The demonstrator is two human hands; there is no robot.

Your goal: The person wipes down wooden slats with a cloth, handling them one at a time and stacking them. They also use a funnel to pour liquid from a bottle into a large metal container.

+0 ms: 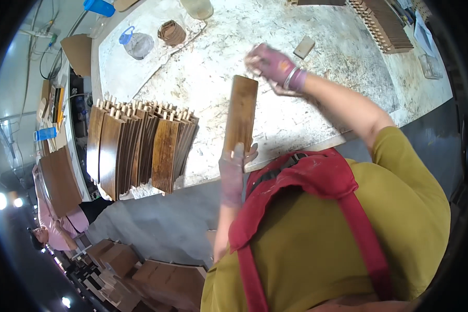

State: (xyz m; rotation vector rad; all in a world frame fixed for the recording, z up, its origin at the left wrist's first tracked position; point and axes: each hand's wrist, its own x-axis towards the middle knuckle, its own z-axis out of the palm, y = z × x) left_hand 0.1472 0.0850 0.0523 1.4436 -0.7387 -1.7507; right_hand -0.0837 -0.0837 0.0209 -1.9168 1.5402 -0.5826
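Note:
A flat brown wooden slat [242, 106] stands out from my left hand [233, 174], which grips its near end with the thumb across its face. A thin, worn purple glove covers that hand. Beyond the slat's far end, over the table, is my right hand [270, 65] in a purple glove. Motion smears its fingers, so whether they hold anything cannot be made out. Just past it lies a small tan block [304, 47]. On the left, several similar brown slats [135, 145] stand packed in a row, pale round pegs on their upper ends.
The stained white worktable [208, 67] carries a clouded container [139, 46] with a blue rim, a brown ribbed cup [171, 33] and a jar [197, 8]. More pegged slats [382, 26] lie far right. Cartons [166, 283] and a person [57, 229] holding brown boards are at lower left.

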